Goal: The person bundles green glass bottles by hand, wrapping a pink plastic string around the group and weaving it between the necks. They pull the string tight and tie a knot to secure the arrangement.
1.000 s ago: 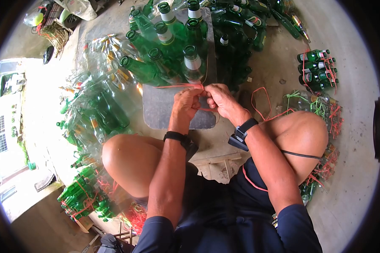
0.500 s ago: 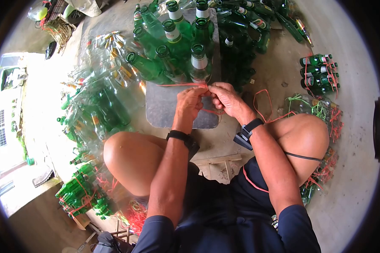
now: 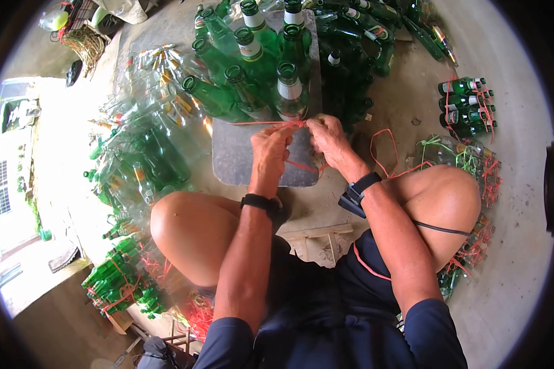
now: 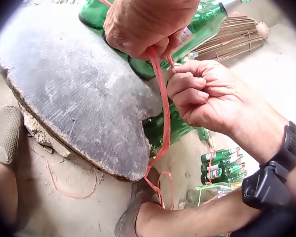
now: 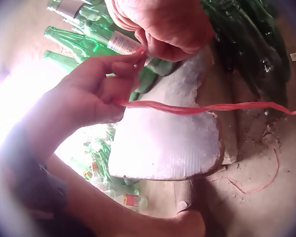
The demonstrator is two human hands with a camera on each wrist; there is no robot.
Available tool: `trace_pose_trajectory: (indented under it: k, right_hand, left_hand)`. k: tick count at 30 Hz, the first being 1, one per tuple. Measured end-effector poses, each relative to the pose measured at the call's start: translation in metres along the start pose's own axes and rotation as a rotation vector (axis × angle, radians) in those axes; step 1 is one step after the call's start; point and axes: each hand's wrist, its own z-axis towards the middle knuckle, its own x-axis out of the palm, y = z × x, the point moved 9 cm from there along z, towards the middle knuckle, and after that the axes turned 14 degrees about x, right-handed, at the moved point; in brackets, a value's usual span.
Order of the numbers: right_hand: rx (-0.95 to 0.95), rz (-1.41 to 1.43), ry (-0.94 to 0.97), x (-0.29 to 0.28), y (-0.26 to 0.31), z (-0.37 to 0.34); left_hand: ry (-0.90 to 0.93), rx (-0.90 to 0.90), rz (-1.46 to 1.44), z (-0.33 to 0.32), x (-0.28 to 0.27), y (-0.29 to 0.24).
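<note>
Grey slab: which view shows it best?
The left wrist view: the slab looks largest there, with its scratched top clearly visible. The head view shows its bare near end from above, but bottles hide much of the rest. The right wrist view shows a bare part, whitened by glare.

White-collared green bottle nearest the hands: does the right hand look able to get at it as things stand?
Probably yes: the bottle stands just beyond the right hand, its neck uncovered. However, that hand pinches a red strand, so it would likely need to let go first.
</note>
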Motion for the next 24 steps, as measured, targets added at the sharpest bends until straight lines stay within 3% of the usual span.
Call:
trace_pose_trajectory:
  k: [15, 21, 24]
  right_hand:
    - [-0.061, 0.04, -0.057, -0.001, 0.002, 0.013]
    - [-0.031, 0.057, 0.011, 0.0, 0.005, 0.001]
    - [0.079, 0.161, 0.069, -0.001, 0.001, -0.003]
  left_hand:
    - [-0.04, 0.087, 0.005, -0.008, -0.007, -0.01]
    - [0.017, 0.052, -0.039, -0.008, -0.006, -0.004]
    - [0.041, 0.064, -0.051, -0.01, -0.004, -0.002]
